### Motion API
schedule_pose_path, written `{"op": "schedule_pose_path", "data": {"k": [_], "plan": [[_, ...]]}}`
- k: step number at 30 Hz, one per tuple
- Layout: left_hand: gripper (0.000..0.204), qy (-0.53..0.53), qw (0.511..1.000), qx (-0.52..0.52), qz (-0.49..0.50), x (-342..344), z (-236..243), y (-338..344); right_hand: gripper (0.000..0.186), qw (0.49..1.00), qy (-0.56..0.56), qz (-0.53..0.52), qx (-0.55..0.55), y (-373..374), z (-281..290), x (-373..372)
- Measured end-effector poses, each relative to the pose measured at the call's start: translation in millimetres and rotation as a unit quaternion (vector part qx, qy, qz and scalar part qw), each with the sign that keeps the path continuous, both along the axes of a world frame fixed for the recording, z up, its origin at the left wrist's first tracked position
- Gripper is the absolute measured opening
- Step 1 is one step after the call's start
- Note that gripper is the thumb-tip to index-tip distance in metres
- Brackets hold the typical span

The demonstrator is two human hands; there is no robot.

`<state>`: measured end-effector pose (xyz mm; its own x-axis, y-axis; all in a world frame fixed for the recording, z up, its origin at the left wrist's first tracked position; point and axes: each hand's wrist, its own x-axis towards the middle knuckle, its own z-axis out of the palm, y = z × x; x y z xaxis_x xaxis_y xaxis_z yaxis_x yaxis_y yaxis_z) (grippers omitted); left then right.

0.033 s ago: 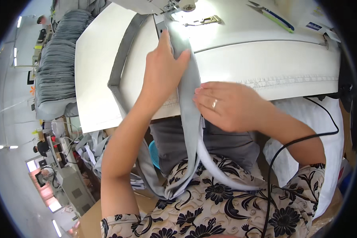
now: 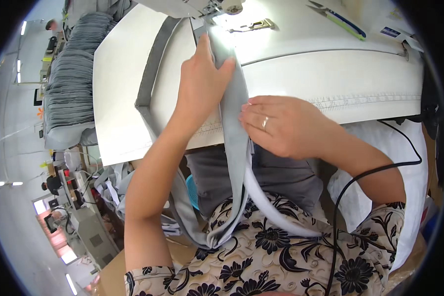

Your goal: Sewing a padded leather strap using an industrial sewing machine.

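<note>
A long grey fabric strip (image 2: 234,116) runs from under the sewing machine head (image 2: 217,7) over the table's near edge and hangs down into my lap. Close below the needle area, my left hand (image 2: 204,79) lies on the strip, index finger stretched toward the machine and thumb spread apart; its other fingers are hidden. Lower down, my right hand (image 2: 283,126), with a ring on one finger, pinches the strip's right edge between thumb and fingers. A white band (image 2: 269,209) hangs beside the strip and curves across my lap.
The white sewing table (image 2: 330,74) has a printed ruler near its front edge. Thread snips (image 2: 340,22) lie at the far right. Left of it is a tall stack of grey fabric pieces (image 2: 69,84). A black cable (image 2: 365,175) crosses my right forearm. A blue basket (image 2: 191,192) is below.
My right hand has shifted slightly up and left at the strip's edge. My left hand has moved very slightly; its fingertips remain near the machine.
</note>
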<state>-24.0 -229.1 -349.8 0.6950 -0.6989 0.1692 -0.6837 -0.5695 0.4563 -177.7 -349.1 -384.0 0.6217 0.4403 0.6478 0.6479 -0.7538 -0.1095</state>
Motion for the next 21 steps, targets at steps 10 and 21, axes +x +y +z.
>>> {"op": "schedule_pose_path", "data": {"k": [10,21], "plan": [[0.066,0.086,0.995,0.023,-0.034,-35,9,28,0.025,0.997,0.042,-0.068,0.005,-4,-4,-7],[0.066,0.042,0.997,0.064,0.005,-6,10,5,0.029,0.987,0.059,-0.146,-0.010,-21,0,29]]}}
